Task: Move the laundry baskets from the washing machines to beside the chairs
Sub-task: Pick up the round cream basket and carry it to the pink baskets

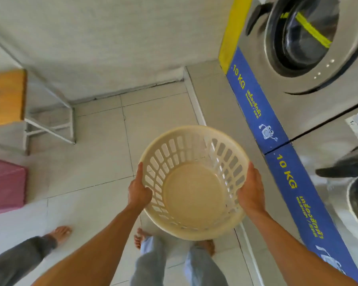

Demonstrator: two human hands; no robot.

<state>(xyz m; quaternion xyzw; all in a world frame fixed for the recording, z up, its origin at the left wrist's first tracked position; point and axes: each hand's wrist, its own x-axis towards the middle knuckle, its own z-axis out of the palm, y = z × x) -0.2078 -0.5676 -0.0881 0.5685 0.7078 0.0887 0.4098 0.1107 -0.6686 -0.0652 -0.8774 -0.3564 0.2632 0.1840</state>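
A round cream laundry basket (192, 195) with slotted walls is held above the tiled floor, empty inside. My left hand (139, 189) grips its left rim and my right hand (250, 191) grips its right rim. Two steel washing machines stand along the right: the far washing machine (310, 50) with a closed round door, and the near washing machine (343, 178), whose door is only partly in frame. My own legs and bare feet show under the basket.
A blue strip marked 10 KG (262, 120) runs along the machines' fronts. A wooden-topped bench with a white metal frame (8, 98) stands at the left wall. A pink basket (4, 182) sits below it. Another person's leg and bare foot (58, 234) are at lower left.
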